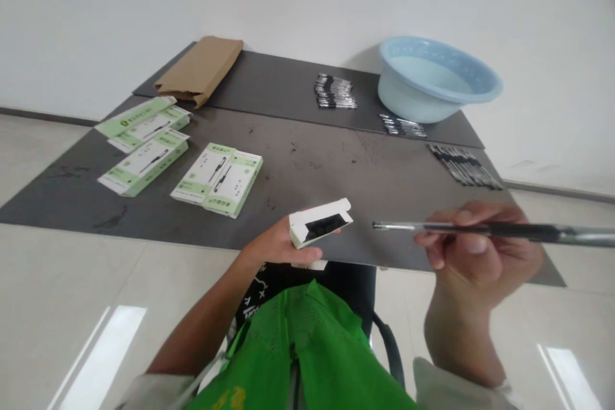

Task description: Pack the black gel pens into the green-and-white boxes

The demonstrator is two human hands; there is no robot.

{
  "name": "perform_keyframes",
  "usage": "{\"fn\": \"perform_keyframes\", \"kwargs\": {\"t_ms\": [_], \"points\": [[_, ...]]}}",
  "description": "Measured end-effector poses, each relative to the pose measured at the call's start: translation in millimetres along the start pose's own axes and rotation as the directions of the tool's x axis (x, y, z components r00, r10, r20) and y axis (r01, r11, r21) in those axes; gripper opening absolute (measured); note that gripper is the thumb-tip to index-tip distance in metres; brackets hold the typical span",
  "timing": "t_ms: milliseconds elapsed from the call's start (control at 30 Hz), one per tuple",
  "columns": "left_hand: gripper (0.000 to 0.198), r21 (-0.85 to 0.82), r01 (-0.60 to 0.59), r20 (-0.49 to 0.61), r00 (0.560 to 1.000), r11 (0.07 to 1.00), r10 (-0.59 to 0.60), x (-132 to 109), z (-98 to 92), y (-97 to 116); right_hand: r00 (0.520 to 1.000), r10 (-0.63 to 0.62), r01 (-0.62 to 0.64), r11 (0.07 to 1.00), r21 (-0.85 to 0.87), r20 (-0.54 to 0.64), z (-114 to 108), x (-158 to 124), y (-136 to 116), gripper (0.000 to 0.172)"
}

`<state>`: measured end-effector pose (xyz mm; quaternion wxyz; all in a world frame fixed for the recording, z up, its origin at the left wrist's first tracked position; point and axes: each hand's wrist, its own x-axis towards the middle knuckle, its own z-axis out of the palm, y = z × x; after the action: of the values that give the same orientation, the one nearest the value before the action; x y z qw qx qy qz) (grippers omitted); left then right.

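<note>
My left hand [283,243] is closed around a small white and green pen box [319,221] near the table's front edge. The box's open end faces me, its flaps are folded out, and dark things show inside. Raised close to the camera on the right, my right hand [480,250] pinches a pen [523,232] with a silver tip and a dark grip. The pen lies level, its tip pointing left toward the box, apart from it. Whether the pen's far right end has a cap cannot be seen, as it leaves the picture.
Green and white boxes [216,179] lie at the table's left, with more stacked boxes [144,160] beyond. A brown paper bag [202,70] rests behind them. Pens lie in a middle pile [335,91], a pile by the blue basin [402,126], and a right pile [464,165]. The basin [408,90] stands back right.
</note>
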<state>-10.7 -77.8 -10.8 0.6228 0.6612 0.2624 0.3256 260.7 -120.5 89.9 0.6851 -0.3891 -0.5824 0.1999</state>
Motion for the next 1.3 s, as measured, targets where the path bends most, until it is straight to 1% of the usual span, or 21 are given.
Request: {"fn": "perform_keyframes", "kwargs": {"t_ms": [67,100,167,267,333,400,500,533,600,633,700,800,867,933,1000,1067,1133,1200,1233,1300], "points": [[0.069,0.022,0.031,-0.047,0.998,0.999,-0.03,-1,0.8,2,0.996,-0.018,0.009,0.995,0.101,0.09,17,-10,-8,0.009],[0.071,0.024,0.046,-0.065,0.997,0.999,-0.045,-2,1.5,4,0.991,-0.017,0.004,0.995,0.098,0.134,22,-14,-8,0.009],[0.071,0.021,0.052,-0.067,0.997,0.998,-0.05,-2,2.9,8,0.981,-0.018,0.01,0.999,0.042,0.192,27,-20,-7,0.01],[0.066,0.037,0.007,-0.043,0.999,0.999,-0.006,-1,3.9,13,0.965,0.005,0.017,0.997,-0.081,0.264,26,-24,-7,0.013],[0.065,0.06,-0.017,-0.034,0.999,0.998,0.019,-1,3.8,11,0.948,0.015,0.039,0.986,-0.164,0.318,24,-22,-9,0.012],[0.066,0.081,-0.033,-0.029,0.999,0.996,0.036,0,3.3,8,0.921,-0.004,0.12,0.954,-0.275,0.388,24,-17,-12,0.011],[0.066,0.088,-0.052,-0.016,0.998,0.995,0.053,0,2.6,0,0.857,-0.052,0.285,0.876,-0.389,0.513,28,-7,-15,0.013],[0.066,0.094,-0.058,-0.013,0.998,0.994,0.059,1,2.3,-2,0.839,-0.069,0.327,0.856,-0.399,0.54,31,-4,-15,0.014],[0.065,0.127,-0.076,-0.011,0.997,0.989,0.078,2,1.3,-5,0.812,-0.096,0.369,0.849,-0.378,0.576,36,0,-14,0.013],[0.065,0.148,-0.09,-0.011,0.996,0.985,0.093,3,0.8,-7,0.8,-0.098,0.365,0.862,-0.351,0.591,38,1,-14,0.01],[0.065,0.179,-0.105,0.0,0.994,0.978,0.107,4,-0.3,-11,0.774,-0.076,0.314,0.908,-0.277,0.628,40,2,-12,0.006],[0.062,0.178,-0.071,0.014,0.997,0.982,0.069,6,-1.1,-15,0.74,-0.018,0.233,0.944,-0.231,0.672,41,2,-10,0.009],[0.063,0.15,-0.05,0.011,0.999,0.987,0.049,6,-0.9,-16,0.744,0.012,0.222,0.939,-0.263,0.668,39,3,-10,0.01],[0.064,0.114,-0.048,0.006,0.999,0.992,0.048,5,-0.4,-15,0.759,0.031,0.22,0.928,-0.301,0.65,37,4,-11,0.012],[0.067,0.093,-0.03,-0.003,1.0,0.995,0.03,3,0.1,-13,0.78,0.035,0.214,0.923,-0.319,0.624,36,4,-13,0.02],[0.069,0.088,0.017,-0.024,1.0,0.996,-0.015,0,0.3,-12,0.804,0.023,0.204,0.928,-0.311,0.594,36,4,-14,0.032],[0.07,0.076,0.059,-0.049,0.997,0.995,-0.055,-1,0.3,-13,0.833,-0.003,0.2,0.934,-0.296,0.553,36,3,-16,0.043],[0.068,0.028,0.06,-0.042,0.997,0.998,-0.058,-2,0.4,-13,0.866,-0.044,0.202,0.942,-0.268,0.499,36,0,-15,0.048],[0.065,0.0,0.052,-0.028,0.998,0.999,-0.052,-2,0.5,-13,0.886,-0.084,0.215,0.946,-0.244,0.455,35,-1,-13,0.047],[0.06,-0.032,0.037,-0.008,0.999,0.999,-0.037,0,0.9,-12,0.923,-0.174,0.255,0.945,-0.206,0.343,32,-5,-6,0.041]]}}
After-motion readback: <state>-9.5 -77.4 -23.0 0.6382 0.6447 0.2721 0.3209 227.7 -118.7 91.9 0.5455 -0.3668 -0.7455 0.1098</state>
